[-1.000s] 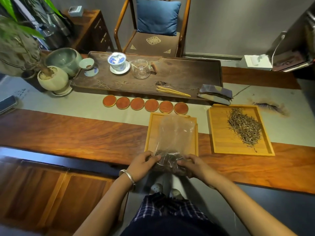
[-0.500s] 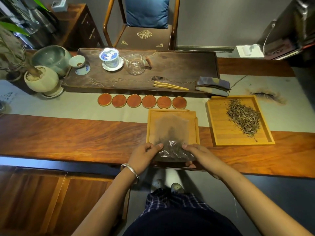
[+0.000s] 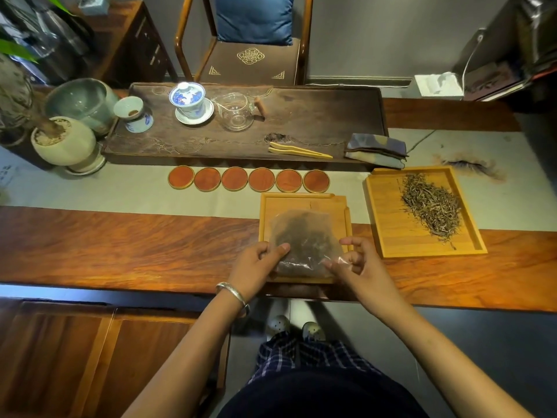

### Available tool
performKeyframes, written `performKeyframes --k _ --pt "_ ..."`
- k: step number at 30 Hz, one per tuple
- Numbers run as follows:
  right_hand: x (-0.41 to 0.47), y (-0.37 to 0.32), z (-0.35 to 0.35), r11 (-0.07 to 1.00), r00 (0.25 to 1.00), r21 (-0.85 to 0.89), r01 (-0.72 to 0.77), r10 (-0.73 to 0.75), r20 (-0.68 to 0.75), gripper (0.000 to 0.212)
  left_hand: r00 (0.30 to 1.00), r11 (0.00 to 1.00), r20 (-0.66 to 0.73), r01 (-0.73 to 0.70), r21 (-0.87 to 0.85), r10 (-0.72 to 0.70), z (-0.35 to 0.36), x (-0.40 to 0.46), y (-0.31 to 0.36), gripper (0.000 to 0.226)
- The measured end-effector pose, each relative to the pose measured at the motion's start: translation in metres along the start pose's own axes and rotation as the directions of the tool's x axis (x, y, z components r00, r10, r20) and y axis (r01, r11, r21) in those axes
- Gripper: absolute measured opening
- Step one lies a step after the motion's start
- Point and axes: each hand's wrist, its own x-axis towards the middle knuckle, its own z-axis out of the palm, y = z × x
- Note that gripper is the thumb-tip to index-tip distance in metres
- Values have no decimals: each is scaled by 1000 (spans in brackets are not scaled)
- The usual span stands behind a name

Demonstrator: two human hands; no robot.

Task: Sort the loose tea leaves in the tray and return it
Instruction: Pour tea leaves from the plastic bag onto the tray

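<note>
A clear plastic bag of dark tea leaves lies flat in a light wooden tray near the table's front edge. My left hand pinches the bag's near left side, thumb on top. My right hand holds the bag's near right corner between fingertips, the other fingers spread. To the right, a second wooden tray holds a loose heap of pale green-brown tea leaves.
Several round red coasters line up behind the near tray. A dark tea board carries a gaiwan, glass pitcher and bamboo tongs. Folded cloth, plant pot and a chair stand beyond.
The bag has gone from held up over the table edge to lying flat inside the near tray. My right hand has loosened, its fingers now spread at the bag's corner.
</note>
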Motion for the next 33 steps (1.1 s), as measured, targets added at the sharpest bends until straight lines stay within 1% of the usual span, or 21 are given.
performKeyframes --k 2,6,10,13,18,21,23,28,30,33 --pt "1 -1 0 998 998 26 58 -58 -13 35 1000 1000 -4 -26 9 26 0 1 0 40" --pt "3 -7 -2 990 992 62 128 -127 -10 28 997 997 5 -71 -1 71 -1 4 4 39" --pt "8 -11 -3 981 986 105 165 -162 -31 20 996 995 -2 -94 -35 93 -3 6 11 61" --pt "11 -17 -6 969 984 171 180 -174 -45 16 993 992 -4 -119 -39 119 -5 8 19 68" --pt "19 -32 -12 961 979 190 199 -189 -72 9 995 993 -42 -91 -81 88 -6 12 34 67" --pt "23 -45 -15 961 982 206 184 -171 -81 8 994 989 -38 -106 -104 102 -9 14 42 61" --pt "24 -53 -16 960 983 215 178 -162 -90 8 989 988 -37 -146 -59 144 -12 16 45 63" --pt "28 -69 -15 960 981 209 184 -165 -107 3 969 971 -86 -223 91 231 -17 20 55 66" --pt "30 -74 -15 962 980 206 182 -160 -119 5 959 955 -105 -243 168 263 -18 22 59 67" --pt "32 -81 -16 961 979 206 185 -163 -120 3 951 943 -126 -252 218 283 -19 25 65 63"
